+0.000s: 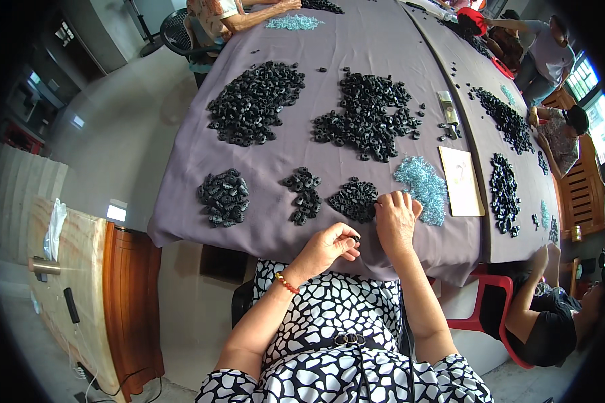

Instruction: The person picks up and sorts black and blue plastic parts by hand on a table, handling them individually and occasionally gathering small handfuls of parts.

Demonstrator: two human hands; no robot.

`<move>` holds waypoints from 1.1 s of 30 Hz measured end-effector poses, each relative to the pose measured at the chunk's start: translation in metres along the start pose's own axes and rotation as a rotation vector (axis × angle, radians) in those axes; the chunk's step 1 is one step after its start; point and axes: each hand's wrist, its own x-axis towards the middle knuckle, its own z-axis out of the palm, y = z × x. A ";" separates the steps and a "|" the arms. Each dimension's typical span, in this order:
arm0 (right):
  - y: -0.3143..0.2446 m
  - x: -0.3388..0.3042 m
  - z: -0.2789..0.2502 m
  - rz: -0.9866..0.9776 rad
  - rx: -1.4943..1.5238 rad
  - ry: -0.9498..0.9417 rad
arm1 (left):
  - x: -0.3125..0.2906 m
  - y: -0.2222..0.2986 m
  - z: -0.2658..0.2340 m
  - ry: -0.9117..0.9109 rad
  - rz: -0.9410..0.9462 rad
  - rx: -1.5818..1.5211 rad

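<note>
On the cloth (376, 47), a black heap (255, 104) is spread at eleven o'clock from the left hand (326, 250), by which, at eight o'clock from the right hand (397, 221), whose grip cannot be told, a black part (356, 238) is pinched.

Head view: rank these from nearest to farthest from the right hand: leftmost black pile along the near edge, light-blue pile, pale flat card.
From the right hand:
1. Light-blue pile: just beyond it, to its right.
2. Pale flat card: farther right, past the light-blue pile.
3. Leftmost black pile: well to the left.
</note>
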 end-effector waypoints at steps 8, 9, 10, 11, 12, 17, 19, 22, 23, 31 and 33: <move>-0.002 -0.007 -0.005 -0.010 0.077 0.110 | 0.000 0.000 0.001 0.003 -0.012 -0.009; -0.004 -0.009 -0.007 -0.010 0.098 0.115 | 0.000 0.000 0.001 0.002 -0.014 -0.009; -0.005 -0.010 -0.008 -0.010 0.099 0.115 | 0.000 0.000 0.001 0.012 0.000 -0.008; -0.006 -0.012 -0.009 -0.001 0.142 0.114 | -0.001 0.000 0.002 0.023 0.014 -0.008; -0.007 -0.015 -0.010 0.007 0.186 0.112 | -0.001 0.001 0.002 0.023 0.013 -0.008; -0.012 -0.022 -0.020 0.031 0.304 0.102 | -0.001 0.001 0.001 0.006 -0.007 -0.007; -0.015 -0.022 -0.028 0.037 0.336 0.114 | 0.000 0.000 0.000 0.007 -0.005 0.001; -0.015 -0.025 -0.034 -0.090 0.257 0.116 | 0.000 0.001 0.000 0.006 -0.007 0.003; -0.015 -0.028 -0.032 -0.065 0.312 0.109 | 0.001 0.000 -0.001 0.001 -0.006 0.014; -0.023 -0.035 -0.041 -0.008 0.465 0.023 | 0.001 -0.001 -0.002 0.008 0.020 0.014; -0.025 -0.036 -0.041 0.080 0.610 -0.050 | -0.001 0.001 -0.001 0.014 -0.005 0.011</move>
